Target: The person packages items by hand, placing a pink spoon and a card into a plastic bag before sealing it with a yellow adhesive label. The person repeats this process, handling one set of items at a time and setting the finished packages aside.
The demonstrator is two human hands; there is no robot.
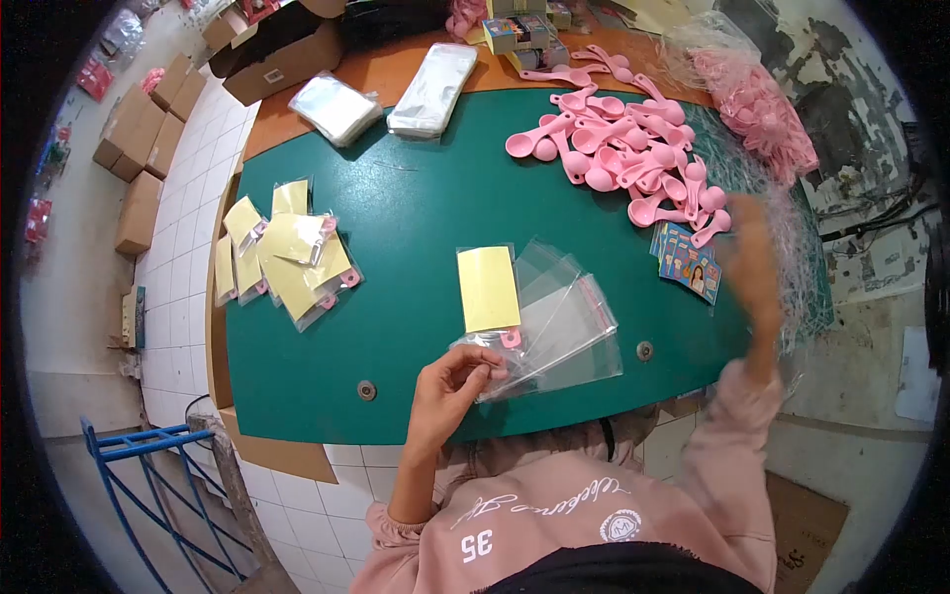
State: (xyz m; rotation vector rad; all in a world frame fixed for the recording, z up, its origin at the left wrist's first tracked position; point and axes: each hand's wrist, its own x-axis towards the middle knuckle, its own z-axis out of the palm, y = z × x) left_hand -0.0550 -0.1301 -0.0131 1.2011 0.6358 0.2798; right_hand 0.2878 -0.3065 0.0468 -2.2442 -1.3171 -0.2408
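My left hand (450,391) is closed, with thumb and fingers pinched at the lower edge of a clear plastic bag. That bag holds a yellow card (489,289), and a pink spoon handle (511,339) shows at its lower corner. Beside it several flat clear bags (569,332) lie fanned out on the green table. My right hand (757,262) is smeared by motion at the table's right side, so its fingers cannot be read. It is nearest to the printed picture cards (690,267) and the heap of pink measuring spoons (633,139).
Filled packets with yellow cards (292,252) are piled on the left. Two stacks of clear bags (430,89) lie at the back, near an open cardboard box (282,59). Stacked cards (520,35) stand behind the spoons. A sack of pink items (762,109) sits at far right.
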